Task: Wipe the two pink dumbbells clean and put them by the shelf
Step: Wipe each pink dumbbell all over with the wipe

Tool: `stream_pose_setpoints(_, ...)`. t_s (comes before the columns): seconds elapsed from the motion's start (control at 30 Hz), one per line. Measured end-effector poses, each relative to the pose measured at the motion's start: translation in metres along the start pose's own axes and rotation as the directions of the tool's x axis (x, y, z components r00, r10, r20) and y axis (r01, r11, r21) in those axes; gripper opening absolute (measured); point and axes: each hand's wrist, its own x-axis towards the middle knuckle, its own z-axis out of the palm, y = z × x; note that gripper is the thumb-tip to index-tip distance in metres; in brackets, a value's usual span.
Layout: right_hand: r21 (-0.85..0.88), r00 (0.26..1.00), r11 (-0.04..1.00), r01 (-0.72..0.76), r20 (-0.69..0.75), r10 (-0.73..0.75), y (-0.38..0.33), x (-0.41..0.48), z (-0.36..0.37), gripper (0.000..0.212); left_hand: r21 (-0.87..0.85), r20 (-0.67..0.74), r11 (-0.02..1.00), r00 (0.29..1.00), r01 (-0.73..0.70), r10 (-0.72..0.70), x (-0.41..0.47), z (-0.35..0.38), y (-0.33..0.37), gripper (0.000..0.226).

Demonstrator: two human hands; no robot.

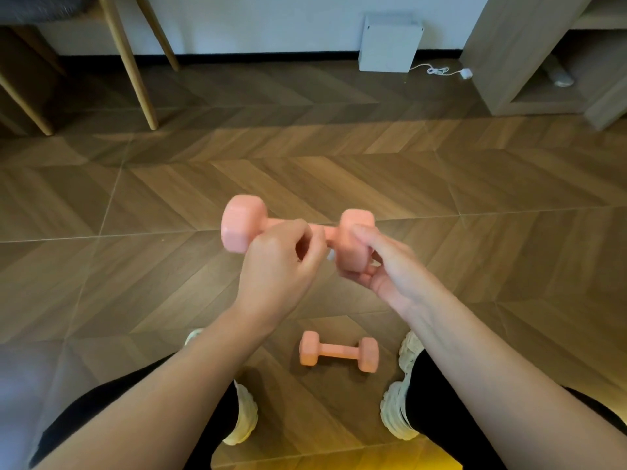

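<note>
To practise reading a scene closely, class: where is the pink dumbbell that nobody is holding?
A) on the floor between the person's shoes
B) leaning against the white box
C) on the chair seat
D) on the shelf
A: the free dumbbell lies on the wooden floor between the white shoes, while the left hand and right hand hold the other dumbbell up.

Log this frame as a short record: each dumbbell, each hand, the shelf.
held dumbbell: lifted off the floor, roughly level, slightly blurred
left hand: fingers curled round its handle
right hand: holds its right head
floor dumbbell: lying between the shoes
shelf: far right, neither dumbbell beside it
</note>
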Motion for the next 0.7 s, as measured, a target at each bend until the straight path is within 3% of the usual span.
stream_pose_setpoints(0.07, 0.070, 0.999, 0.997, 0.045, -0.013, -0.044, -0.008, -0.003, 0.003, 0.024, -0.111, 0.136, 0.937, 0.939, 0.332, -0.317, 0.003, 0.002, 0.007, 0.045)
stream_pose_setpoints(0.1, 0.090, 0.998, 0.994, 0.060, -0.006, -0.060, -0.010, -0.004, 0.004, 0.023, -0.197, 0.242, 0.831, 0.847, 0.520, -0.473, 0.008, 0.003, 0.010, 0.047)
stream_pose_setpoints(0.17, 0.079, 0.994, 0.992, 0.101, 0.041, -0.104, -0.012, -0.008, 0.007, 0.028, -0.465, 0.428, 0.520, 0.696, 0.716, -0.577, 0.019, 0.004, 0.015, 0.046)
stream_pose_setpoints(0.27, -0.020, 0.974, 0.984, 0.180, 0.143, -0.175, -0.006, -0.016, 0.013, 0.050, -0.777, 0.402, 0.132, 0.647, 0.615, -0.648, 0.033, 0.002, 0.016, 0.030)
stream_pose_setpoints(0.4, -0.318, 0.941, 0.887, 0.334, 0.171, -0.293, 0.005, -0.022, 0.022, 0.044, -0.878, 0.437, -0.238, 0.493, 0.416, -0.752, 0.039, -0.001, 0.015, 0.024)
stream_pose_setpoints(0.47, -0.499, 0.854, 0.699, 0.513, 0.216, -0.473, 0.007, -0.026, 0.022, 0.048, -0.878, 0.465, -0.318, 0.474, 0.358, -0.748, 0.042, -0.001, 0.014, 0.029)
stream_pose_setpoints(0.57, -0.585, 0.659, 0.368, 0.723, 0.424, -0.621, 0.014, -0.028, 0.020, 0.021, -0.886, 0.436, -0.279, 0.454, 0.371, -0.777, 0.044, -0.003, 0.013, 0.032)
stream_pose_setpoints(0.6, -0.598, 0.639, 0.316, 0.737, 0.463, -0.614, 0.016, -0.029, 0.020, 0.015, -0.883, 0.438, -0.278, 0.446, 0.379, -0.781, 0.044, -0.004, 0.013, 0.033)
stream_pose_setpoints(0.7, -0.584, 0.616, 0.289, 0.758, 0.500, -0.609, 0.016, -0.031, 0.021, 0.030, -0.869, 0.473, -0.320, 0.444, 0.378, -0.761, 0.044, -0.011, 0.015, 0.035)
